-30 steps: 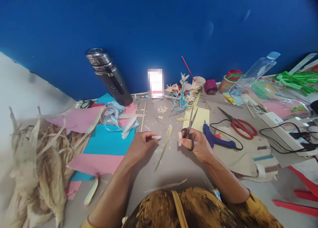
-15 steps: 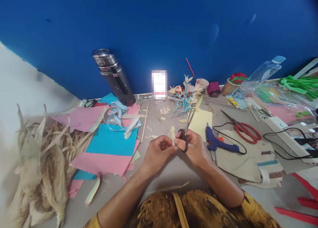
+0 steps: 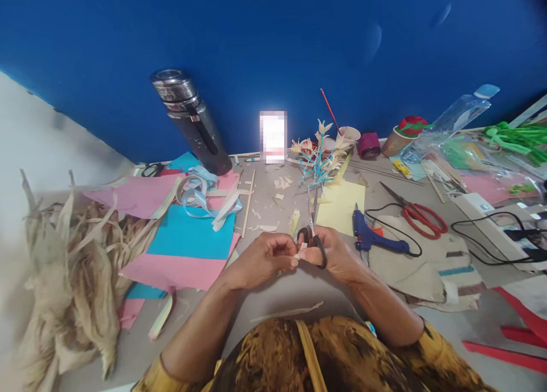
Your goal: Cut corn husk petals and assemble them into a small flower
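Both my hands meet low over the middle of the table. My left hand (image 3: 265, 261) pinches a small pale piece (image 3: 297, 257), which looks like a scrap of dried husk, between thumb and fingertips. In my right hand (image 3: 339, 255) hang the black-handled scissors (image 3: 322, 259), looped on the fingers with the slightly parted blades pointing away from me. The right thumb and fingertip touch the same pale piece, partly hidden by the fingers. Just beyond lies a yellowish strip (image 3: 294, 221). Farther back stands a bunch of pale flowers (image 3: 318, 158) on blue stems.
Coloured sheets (image 3: 192, 232), blue ribbon (image 3: 199, 192) and dried husks (image 3: 85, 289) lie left, near a dark flask (image 3: 199, 127). At right are a blue glue gun (image 3: 378, 241), red-handled scissors (image 3: 423, 218), a cloth (image 3: 405, 278) and a power strip (image 3: 482, 221). Scraps (image 3: 282, 182) litter the middle.
The scissors have turned so their blades point more straight ahead. The upright pale strip at my left fingers has gone from there; a small piece now shows between both hands' fingertips.
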{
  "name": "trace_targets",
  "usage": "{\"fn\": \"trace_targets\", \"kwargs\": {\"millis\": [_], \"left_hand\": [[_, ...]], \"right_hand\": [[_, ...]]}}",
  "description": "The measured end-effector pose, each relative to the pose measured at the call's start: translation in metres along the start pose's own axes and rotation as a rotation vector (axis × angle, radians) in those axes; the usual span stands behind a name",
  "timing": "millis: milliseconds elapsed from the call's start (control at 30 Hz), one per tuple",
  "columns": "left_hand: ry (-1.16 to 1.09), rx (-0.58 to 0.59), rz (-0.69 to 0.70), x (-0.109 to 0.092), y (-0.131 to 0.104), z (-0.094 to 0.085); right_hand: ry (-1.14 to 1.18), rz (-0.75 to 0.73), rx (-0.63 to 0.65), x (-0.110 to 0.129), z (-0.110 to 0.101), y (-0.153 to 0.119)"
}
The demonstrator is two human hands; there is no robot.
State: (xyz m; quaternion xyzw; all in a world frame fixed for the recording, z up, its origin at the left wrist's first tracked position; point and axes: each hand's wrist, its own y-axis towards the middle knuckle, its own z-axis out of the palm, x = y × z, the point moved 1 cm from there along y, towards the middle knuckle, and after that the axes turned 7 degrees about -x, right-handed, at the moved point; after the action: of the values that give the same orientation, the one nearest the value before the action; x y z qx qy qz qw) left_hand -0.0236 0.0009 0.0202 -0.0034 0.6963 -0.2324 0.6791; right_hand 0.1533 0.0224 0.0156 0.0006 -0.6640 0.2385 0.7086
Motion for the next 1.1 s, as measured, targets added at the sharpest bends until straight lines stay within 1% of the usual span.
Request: {"fn": "trace_targets", "kwargs": {"millis": [100,200,267,333,400,433,500,567,667,767,833,933,1000,1100], "left_hand": [[-0.01,0.09,0.004,-0.004,-0.001,-0.002],[-0.063,0.137,-0.009,-0.007,-0.002,-0.003],[-0.078,0.153,-0.017,-0.007,-0.003,-0.005],[-0.085,0.141,-0.025,-0.006,-0.004,-0.008],[-0.094,0.101,-0.03,-0.005,-0.004,-0.01],[-0.098,0.079,-0.035,-0.004,-0.004,-0.011],[-0.099,0.057,-0.051,-0.003,-0.003,-0.01],[-0.092,0.061,-0.067,-0.002,-0.002,-0.009],[-0.079,0.109,-0.077,0.0,-0.001,-0.006],[-0.09,0.182,-0.081,-0.001,-0.002,-0.004],[-0.107,0.206,-0.084,-0.003,-0.002,-0.003],[-0.128,0.214,-0.091,-0.006,-0.004,-0.003],[-0.121,0.222,-0.095,-0.006,-0.005,-0.004],[-0.103,0.215,-0.104,-0.005,-0.005,-0.007]], "right_hand": [[0.1,0.065,0.079,-0.003,-0.005,-0.002],[0.219,0.106,0.123,-0.002,-0.011,-0.002],[0.337,0.119,0.107,-0.001,-0.017,-0.001],[0.429,0.102,0.055,0.001,-0.022,0.0],[0.406,0.051,0.007,0.002,-0.025,-0.001],[0.351,0.025,0.004,0.002,-0.025,-0.002],[0.208,0.004,0.036,0.001,-0.02,-0.004],[0.102,0.014,0.062,-0.002,-0.013,-0.006],[0.049,0.023,0.054,-0.005,-0.004,-0.008],[0.06,0.052,0.089,-0.008,-0.002,-0.009],[0.131,0.064,0.111,-0.009,-0.004,-0.011],[0.28,0.064,0.142,-0.011,-0.009,-0.012],[0.335,0.064,0.157,-0.011,-0.015,-0.012],[0.283,0.006,0.179,-0.009,-0.021,-0.011]]}}
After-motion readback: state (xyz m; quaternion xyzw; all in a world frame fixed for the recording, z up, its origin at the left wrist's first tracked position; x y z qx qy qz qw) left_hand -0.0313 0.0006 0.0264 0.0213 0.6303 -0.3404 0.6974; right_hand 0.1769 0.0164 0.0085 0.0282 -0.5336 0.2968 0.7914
